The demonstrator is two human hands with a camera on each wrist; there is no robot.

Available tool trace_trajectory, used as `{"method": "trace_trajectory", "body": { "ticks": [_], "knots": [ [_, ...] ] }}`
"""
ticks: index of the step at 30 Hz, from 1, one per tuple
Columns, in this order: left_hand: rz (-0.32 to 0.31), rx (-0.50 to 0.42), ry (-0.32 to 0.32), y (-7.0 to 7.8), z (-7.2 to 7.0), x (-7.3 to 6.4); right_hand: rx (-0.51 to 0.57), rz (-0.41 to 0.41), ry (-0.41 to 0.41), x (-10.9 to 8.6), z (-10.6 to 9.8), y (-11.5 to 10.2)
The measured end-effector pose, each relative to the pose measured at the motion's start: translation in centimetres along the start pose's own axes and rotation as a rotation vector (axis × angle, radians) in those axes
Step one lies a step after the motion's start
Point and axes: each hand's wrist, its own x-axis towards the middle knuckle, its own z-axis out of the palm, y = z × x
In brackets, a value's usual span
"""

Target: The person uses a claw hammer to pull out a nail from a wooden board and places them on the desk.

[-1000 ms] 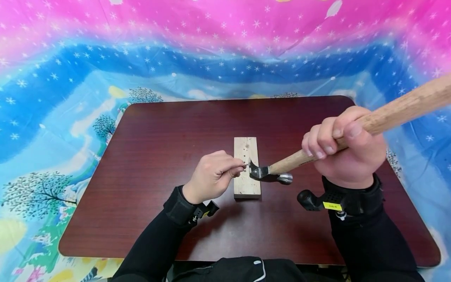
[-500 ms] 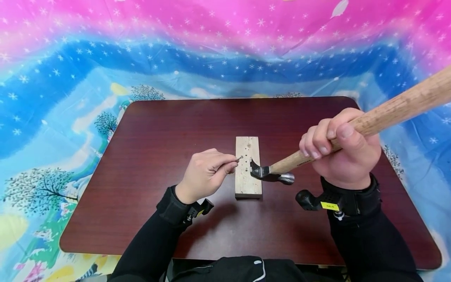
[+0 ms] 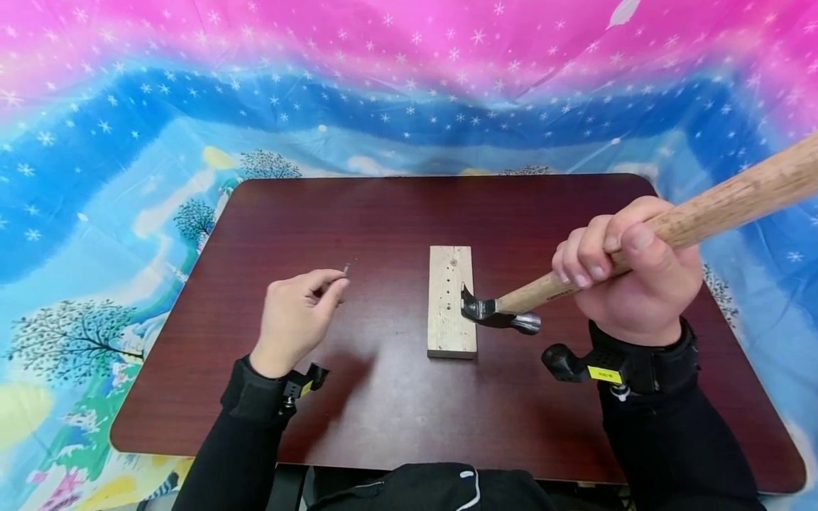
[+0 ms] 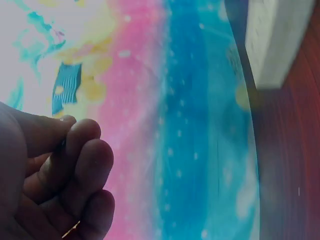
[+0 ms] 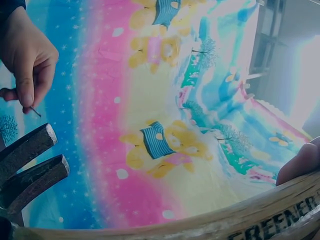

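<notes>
Well to the left of the wooden block (image 3: 451, 330), my left hand (image 3: 295, 316) pinches a small nail (image 3: 347, 269) between thumb and forefinger, above the table. The right wrist view also shows the nail (image 5: 35, 111) poking out past those fingertips. My right hand (image 3: 629, 273) grips the wooden handle of a claw hammer (image 3: 728, 195). The hammer's head hangs over the block's right edge, claw toward the block; whether it touches cannot be told. Several small dark holes or marks run along the block's top. In the left wrist view the fingers (image 4: 95, 167) hide the nail.
The block lies on a dark red-brown table (image 3: 192, 369) with rounded corners. A pink and blue patterned cloth (image 3: 396, 92) hangs behind and around it. Both wrists wear black straps with small cameras.
My left hand has drawn away from the block, moving left with the nail pinched in its fingers. The right hand and the hammer have hardly moved.
</notes>
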Motion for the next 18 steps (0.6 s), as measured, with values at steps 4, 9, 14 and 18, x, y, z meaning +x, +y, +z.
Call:
{"method": "trace_trajectory", "body": {
  "ticks": [4, 9, 14, 18],
  "knots": [
    [-0.101, 0.066, 0.004, -1.3, -1.7, -0.8, 0.012, -0.001, -0.001, 0.0, -0.1, -0.1],
    [-0.219, 0.118, -0.015, -3.2, -3.3, -1.6, 0.009, -0.014, -0.009, 0.0, -0.1, -0.1],
    [-0.337, 0.158, -0.032, -5.1, -4.0, -2.5, 0.002, -0.028, -0.011, 0.0, -0.1, 0.0],
    [-0.437, 0.182, -0.056, -6.3, -4.0, -3.3, -0.007, -0.033, -0.013, 0.0, -0.1, 0.0]
  ]
}}
